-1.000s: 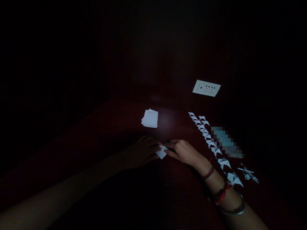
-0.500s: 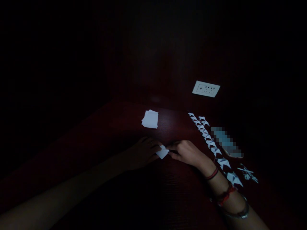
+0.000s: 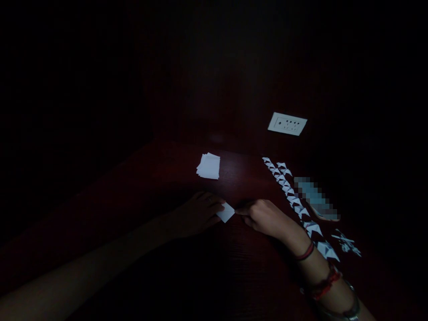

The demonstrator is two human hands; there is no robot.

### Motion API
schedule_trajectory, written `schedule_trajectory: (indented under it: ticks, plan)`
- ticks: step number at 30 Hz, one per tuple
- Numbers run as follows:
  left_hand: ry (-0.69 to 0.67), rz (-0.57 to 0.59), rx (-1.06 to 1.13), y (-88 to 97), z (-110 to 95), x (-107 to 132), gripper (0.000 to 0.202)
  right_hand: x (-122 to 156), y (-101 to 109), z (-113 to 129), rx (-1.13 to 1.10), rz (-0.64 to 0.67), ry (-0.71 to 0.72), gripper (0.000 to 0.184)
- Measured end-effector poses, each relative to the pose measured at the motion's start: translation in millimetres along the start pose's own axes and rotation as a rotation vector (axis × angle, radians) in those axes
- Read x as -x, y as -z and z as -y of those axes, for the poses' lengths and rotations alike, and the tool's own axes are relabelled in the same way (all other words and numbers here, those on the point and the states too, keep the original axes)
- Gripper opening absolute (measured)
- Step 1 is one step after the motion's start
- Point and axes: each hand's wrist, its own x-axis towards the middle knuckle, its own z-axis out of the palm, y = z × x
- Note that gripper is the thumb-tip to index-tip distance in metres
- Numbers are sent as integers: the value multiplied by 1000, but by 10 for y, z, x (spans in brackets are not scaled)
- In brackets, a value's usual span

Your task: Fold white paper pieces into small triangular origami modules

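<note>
A small white paper slip (image 3: 226, 212) lies on the dark red table (image 3: 160, 178) between my two hands. My left hand (image 3: 197, 213) rests flat with its fingertips pressing the slip's left edge. Fingers curled, my right hand (image 3: 264, 216) pinches the slip's right corner. Red and dark bands circle the right wrist. The scene is very dark, so finger detail is faint.
A stack of white paper squares (image 3: 209, 166) lies further back on the table. A long row of folded white paper pieces (image 3: 294, 200) runs along the right side, with a few loose ones (image 3: 346, 243) beside it. A white socket plate (image 3: 286, 123) sits on the wall.
My right hand has slid a little to the right and back, uncovering more of the slip. The left hand has stayed in place.
</note>
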Motion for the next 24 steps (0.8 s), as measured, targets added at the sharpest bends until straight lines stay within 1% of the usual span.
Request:
schedule_trajectory:
  ticks: [3,6,9,13,19,24]
  plan:
    - [-13,-9,6,-36,20,7,29,-5,19,-1,-7,76,43,29]
    - [-10,-24,5,-51,23,16,28,-13,32,-13,-11,93,31,26]
    - [-9,-34,13,-39,18,21,28,-21,30,-36,17,83,14,24]
    - [-39,-30,33,-31,32,17,27,-43,-20,-46,29,39,-5,29]
    - [-57,-53,43,-51,46,12,26,-95,-141,-12,-51,65,9,32]
    - [-44,-64,37,-34,12,12,26,-116,-151,-11,-95,67,11,35]
